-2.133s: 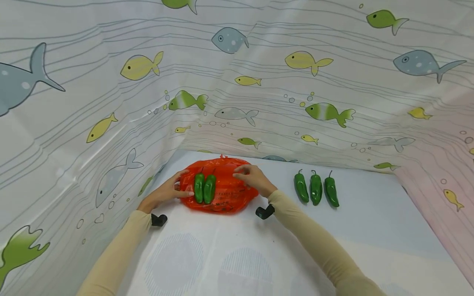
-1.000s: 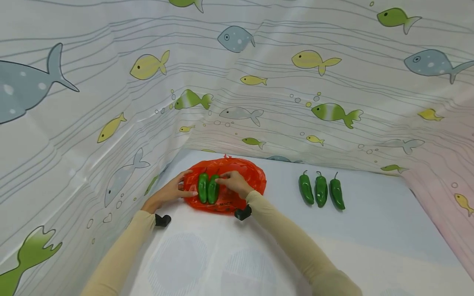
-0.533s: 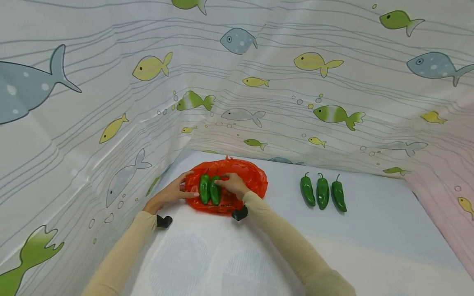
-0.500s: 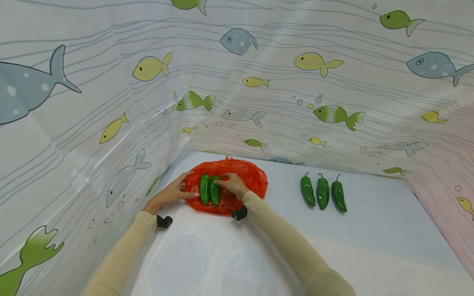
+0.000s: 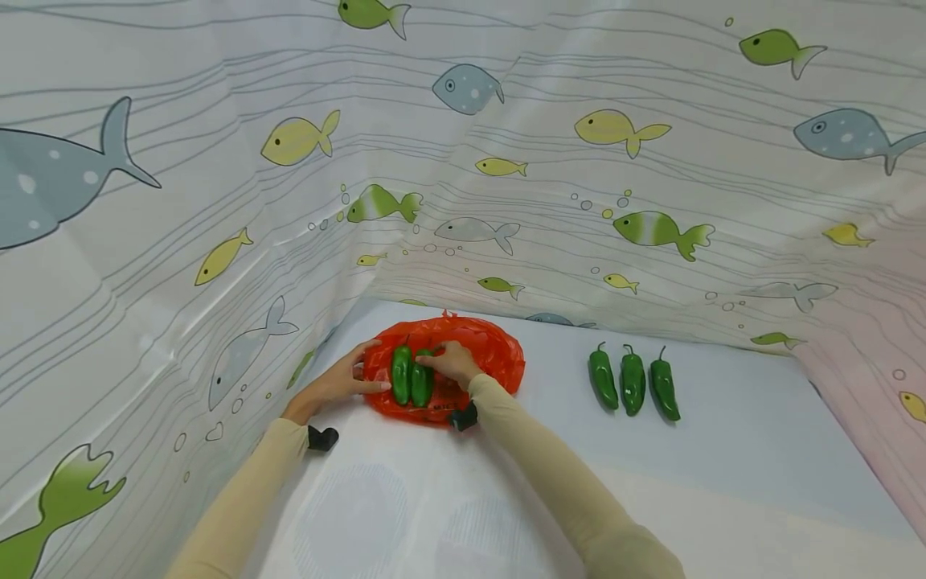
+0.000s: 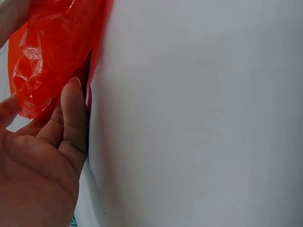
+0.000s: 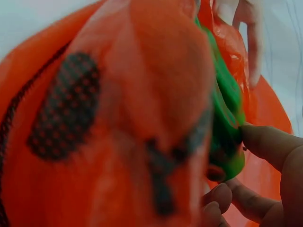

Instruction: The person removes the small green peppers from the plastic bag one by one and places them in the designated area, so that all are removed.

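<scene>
A crumpled red plastic bag (image 5: 499,354) with dark print lies flat near the back of the table. On its left part two glossy green peppers sit side by side, a left pepper (image 5: 401,376) and a right pepper (image 5: 419,388). My right hand (image 5: 456,363) reaches over the bag and pinches the right pepper; the right wrist view shows thumb and fingertips on the pepper (image 7: 227,90). My left hand (image 5: 336,384) touches the bag's left edge, thumb and fingers spread apart; its fingertips meet the red plastic (image 6: 61,42) in the left wrist view.
Three more green peppers stand in a row to the right: one (image 5: 603,378), a middle one (image 5: 633,382) and a right one (image 5: 664,390). Fish-printed sheets (image 5: 535,209) wall the white table (image 5: 535,466) at the left, back and right.
My right hand has moved left from the bag's right part onto the right pepper and stays there. The left hand keeps its place at the bag's edge. The head view shifts slightly.
</scene>
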The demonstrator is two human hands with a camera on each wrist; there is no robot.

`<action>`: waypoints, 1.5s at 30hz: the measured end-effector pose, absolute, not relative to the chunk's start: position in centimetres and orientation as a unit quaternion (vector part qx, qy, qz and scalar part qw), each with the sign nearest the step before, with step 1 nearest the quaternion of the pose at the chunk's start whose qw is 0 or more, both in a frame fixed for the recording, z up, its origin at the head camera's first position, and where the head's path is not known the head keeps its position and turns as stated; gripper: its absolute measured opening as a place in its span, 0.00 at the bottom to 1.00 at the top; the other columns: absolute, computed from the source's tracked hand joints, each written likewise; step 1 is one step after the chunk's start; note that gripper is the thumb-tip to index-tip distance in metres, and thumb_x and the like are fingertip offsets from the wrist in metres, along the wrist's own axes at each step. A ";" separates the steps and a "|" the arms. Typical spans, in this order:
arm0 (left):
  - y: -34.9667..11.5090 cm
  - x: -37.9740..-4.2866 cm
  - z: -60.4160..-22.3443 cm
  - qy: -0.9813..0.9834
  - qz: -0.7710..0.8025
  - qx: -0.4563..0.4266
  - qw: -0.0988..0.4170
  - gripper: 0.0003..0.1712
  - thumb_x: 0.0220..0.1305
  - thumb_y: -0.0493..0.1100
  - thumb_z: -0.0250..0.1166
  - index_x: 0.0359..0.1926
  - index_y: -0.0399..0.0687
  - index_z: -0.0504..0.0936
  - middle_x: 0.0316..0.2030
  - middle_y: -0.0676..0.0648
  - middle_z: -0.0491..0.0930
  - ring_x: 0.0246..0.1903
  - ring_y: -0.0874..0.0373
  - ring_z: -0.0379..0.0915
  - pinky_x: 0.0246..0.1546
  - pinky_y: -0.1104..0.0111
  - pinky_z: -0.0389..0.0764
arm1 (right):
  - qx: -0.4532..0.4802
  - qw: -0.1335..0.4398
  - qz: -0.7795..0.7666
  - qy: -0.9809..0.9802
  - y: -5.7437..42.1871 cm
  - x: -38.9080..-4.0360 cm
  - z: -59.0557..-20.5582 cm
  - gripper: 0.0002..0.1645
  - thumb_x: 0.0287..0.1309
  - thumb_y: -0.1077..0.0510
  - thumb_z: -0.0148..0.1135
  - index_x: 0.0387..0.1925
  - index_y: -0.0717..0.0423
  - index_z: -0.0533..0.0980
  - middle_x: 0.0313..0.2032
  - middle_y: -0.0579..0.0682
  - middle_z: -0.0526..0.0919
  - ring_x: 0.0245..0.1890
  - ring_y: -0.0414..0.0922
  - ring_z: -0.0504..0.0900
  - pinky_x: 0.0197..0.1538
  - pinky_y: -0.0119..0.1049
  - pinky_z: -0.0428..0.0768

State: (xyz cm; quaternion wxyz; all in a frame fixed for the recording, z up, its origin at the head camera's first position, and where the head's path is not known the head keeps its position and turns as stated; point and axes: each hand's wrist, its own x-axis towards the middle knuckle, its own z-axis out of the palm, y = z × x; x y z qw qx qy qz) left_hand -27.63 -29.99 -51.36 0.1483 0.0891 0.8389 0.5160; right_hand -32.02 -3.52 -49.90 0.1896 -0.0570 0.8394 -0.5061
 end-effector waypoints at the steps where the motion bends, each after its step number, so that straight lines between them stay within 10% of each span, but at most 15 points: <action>1: -30.0 -27.6 -51.4 0.837 0.519 0.089 0.149 0.59 0.60 0.53 0.77 0.82 0.58 0.49 0.76 0.39 0.56 0.73 0.33 0.55 0.67 0.41 0.66 | -0.058 0.187 -0.506 0.840 -3.5 -32.0 -49.9 0.30 0.64 0.45 0.72 0.57 0.62 0.78 0.46 0.52 0.82 0.41 0.47 0.79 0.42 0.39 0.81; 14: -30.0 -27.5 -51.3 0.839 0.516 0.087 0.151 0.59 0.59 0.53 0.78 0.81 0.59 0.49 0.74 0.36 0.58 0.70 0.35 0.62 0.65 0.45 0.69 | -0.040 0.190 -0.485 0.853 -3.8 -32.1 -49.7 0.22 0.63 0.46 0.72 0.23 0.58 0.79 0.16 0.44 0.66 0.22 0.43 0.67 0.27 0.35 0.67; 22: -29.9 -27.5 -51.5 0.839 0.515 0.087 0.149 0.59 0.60 0.53 0.78 0.82 0.59 0.49 0.75 0.37 0.58 0.71 0.34 0.59 0.65 0.43 0.68 | -0.028 0.212 -0.511 0.832 -3.3 -31.9 -49.3 0.16 0.62 0.49 0.69 0.35 0.58 0.77 0.35 0.52 0.77 0.37 0.49 0.77 0.39 0.38 0.78; 45: -30.0 -27.4 -51.0 0.840 0.514 0.080 0.152 0.60 0.59 0.53 0.78 0.82 0.60 0.49 0.75 0.36 0.58 0.72 0.33 0.57 0.66 0.42 0.68 | -0.034 0.175 -0.570 0.802 -0.8 -31.7 -47.3 0.21 0.59 0.46 0.75 0.43 0.58 0.83 0.45 0.50 0.82 0.48 0.49 0.77 0.55 0.48 0.77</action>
